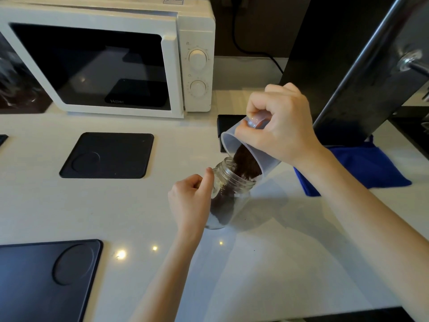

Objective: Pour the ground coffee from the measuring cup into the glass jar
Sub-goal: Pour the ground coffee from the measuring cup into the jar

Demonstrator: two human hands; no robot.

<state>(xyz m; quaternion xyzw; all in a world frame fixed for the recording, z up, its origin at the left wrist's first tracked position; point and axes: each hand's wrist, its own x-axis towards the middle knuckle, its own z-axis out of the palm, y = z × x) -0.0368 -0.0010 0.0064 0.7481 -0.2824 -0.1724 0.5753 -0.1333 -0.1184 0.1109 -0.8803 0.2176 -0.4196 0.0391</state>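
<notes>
On white surface (69,205), glass jar (228,194) was steadied by left hand (191,201), grip wrapped round slick, fragile body; light measuring cup (246,147) was clamped at handle by right hand (278,126), ground coffee (247,162) tipped in.

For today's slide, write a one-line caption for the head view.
Right hand tips measuring cup, ground coffee sliding into glass jar steadied by left hand.

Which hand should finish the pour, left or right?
Right. The right hand already holds the tilted measuring cup with ground coffee sliding into the glass jar. The left hand is steadying the jar's side and should likely remain.
</notes>
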